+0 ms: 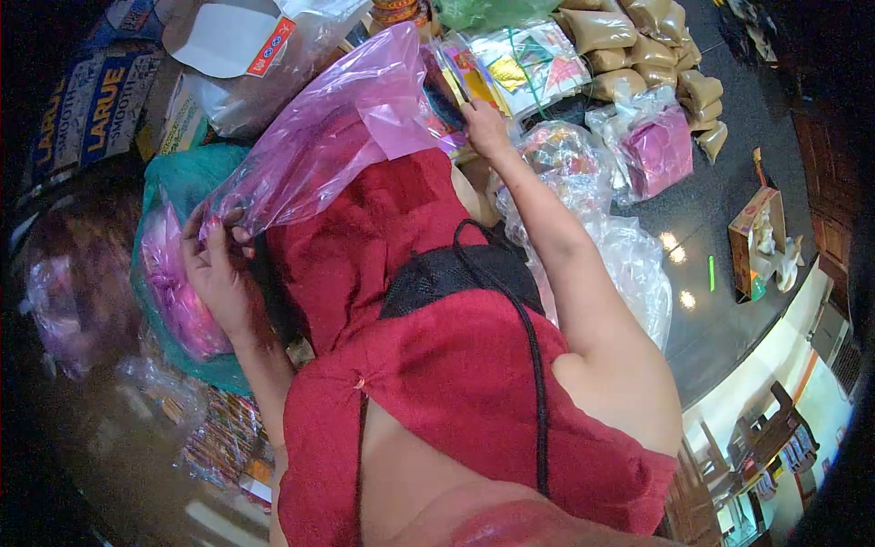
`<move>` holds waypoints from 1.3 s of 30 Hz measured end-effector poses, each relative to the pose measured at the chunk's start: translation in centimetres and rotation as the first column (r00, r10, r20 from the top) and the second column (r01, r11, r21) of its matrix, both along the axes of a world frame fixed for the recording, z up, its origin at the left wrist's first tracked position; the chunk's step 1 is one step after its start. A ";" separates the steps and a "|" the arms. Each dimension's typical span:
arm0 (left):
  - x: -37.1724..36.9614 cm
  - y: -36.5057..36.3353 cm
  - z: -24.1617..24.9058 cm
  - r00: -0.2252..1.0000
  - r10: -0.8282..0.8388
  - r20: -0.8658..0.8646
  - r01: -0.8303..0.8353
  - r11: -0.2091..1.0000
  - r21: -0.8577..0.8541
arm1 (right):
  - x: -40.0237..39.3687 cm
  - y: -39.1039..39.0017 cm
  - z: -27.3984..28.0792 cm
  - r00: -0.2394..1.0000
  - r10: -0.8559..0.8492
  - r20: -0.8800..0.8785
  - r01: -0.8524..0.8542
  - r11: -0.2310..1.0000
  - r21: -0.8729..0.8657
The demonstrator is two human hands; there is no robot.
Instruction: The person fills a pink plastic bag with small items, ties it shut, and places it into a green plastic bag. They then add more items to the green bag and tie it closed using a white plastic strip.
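A clear pink plastic bag [319, 164] lies across my lap over the red clothing. My left hand [221, 269] is closed on the bag's lower left edge, with the fingers bent and the film pinched in them. At the upper middle, my right hand [486, 129] is closed at the edge of a thin colourful paper packet [453, 77], beside the bag's other end. The fingertips there are partly hidden. Close to the left hand, a pink plastic bundle [173, 292] sits in a green net bag [173, 169].
Several bags of brown powder [638, 46] are piled at the upper right. Near them lie wrapped papers [533, 68], a pink packet [656, 150] and clear plastic bags [629, 273]. A cardboard box [758, 242] stands on the dark floor [706, 319]. Labelled cartons [100, 105] stand at left.
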State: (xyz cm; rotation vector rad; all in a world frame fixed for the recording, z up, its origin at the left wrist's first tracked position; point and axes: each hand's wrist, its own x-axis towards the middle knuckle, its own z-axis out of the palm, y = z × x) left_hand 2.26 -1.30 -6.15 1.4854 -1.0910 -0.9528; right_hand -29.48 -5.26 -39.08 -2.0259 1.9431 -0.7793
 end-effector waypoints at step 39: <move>-6.8 1.5 -0.4 0.583 -0.469 -0.664 0.557 0.825 -0.093 | -5.3 12.2 32.9 0.414 -0.059 0.909 -0.055 0.994 0.089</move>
